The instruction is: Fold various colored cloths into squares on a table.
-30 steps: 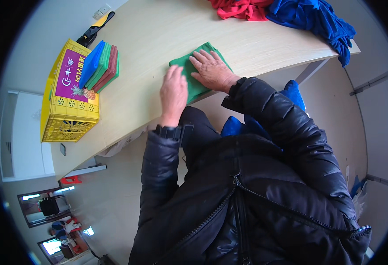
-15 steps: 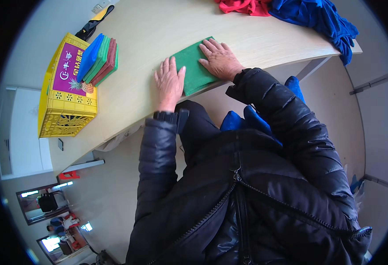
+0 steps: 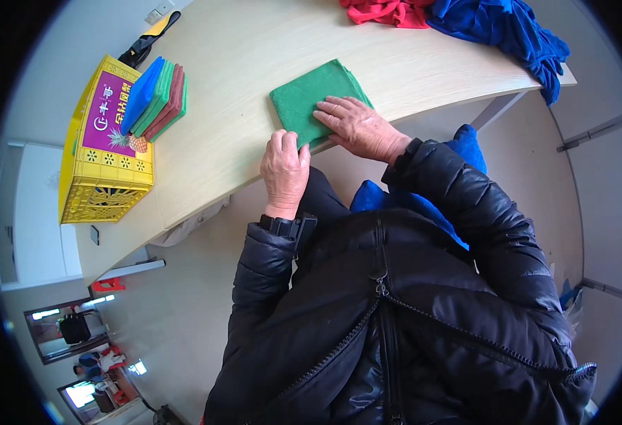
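Left hand (image 3: 285,170): fingers curled at the cloth's near-left corner, any pinch impossible to tell. Cloth (image 3: 307,95): plain green, matte, folded flat, nearly square, at the table's (image 3: 219,149) near edge, its slightly longer axis running lower left to upper right. Right hand (image 3: 360,129): loosely open, fingers extended atop the cloth, grasping nothing.

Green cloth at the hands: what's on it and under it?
The right hand lies partly on the green cloth; the left hand is at its near edge. Beneath is the tabletop; anything between is hidden.
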### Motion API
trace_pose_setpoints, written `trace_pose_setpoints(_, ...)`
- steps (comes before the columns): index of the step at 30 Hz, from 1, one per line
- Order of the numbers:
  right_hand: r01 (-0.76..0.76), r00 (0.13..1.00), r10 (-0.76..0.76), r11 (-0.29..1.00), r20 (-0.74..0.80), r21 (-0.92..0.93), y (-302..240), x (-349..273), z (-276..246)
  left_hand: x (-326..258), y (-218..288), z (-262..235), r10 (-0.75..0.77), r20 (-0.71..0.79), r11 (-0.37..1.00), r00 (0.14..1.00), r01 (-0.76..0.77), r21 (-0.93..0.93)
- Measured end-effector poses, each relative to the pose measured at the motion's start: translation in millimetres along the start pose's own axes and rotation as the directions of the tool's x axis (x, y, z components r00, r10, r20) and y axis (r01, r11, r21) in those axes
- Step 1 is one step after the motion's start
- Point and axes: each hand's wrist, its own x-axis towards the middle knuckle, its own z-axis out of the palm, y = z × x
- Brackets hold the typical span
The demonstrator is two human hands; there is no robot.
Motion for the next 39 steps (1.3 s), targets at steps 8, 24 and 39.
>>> trace_pose_setpoints(8, 0.002, 0.999, 0.0, 0.999, 0.041, -0.037, -12.6, 19.6, 0.0, -1.0, -4.1, 6.7, 0.025, 0.011, 0.997, 1.0, -0.026, 0.067)
trace_pose_setpoints(24, -0.022, 0.999, 0.025, 0.997, -0.036, 0.07, -3.8, -12.3, -2.2, 92.1, 165.8, -194.9, 0.27, -0.342, -0.563, 0.9, -0.141, -0.814)
trace_pose_setpoints(39, -0.05, 0.999, 0.05, 0.998, -0.006, 0.027, -9.3, -11.9, -2.1, 98.6, 157.6, -213.7, 0.39, -0.358, -0.692, 0.848, 0.014, -0.722)
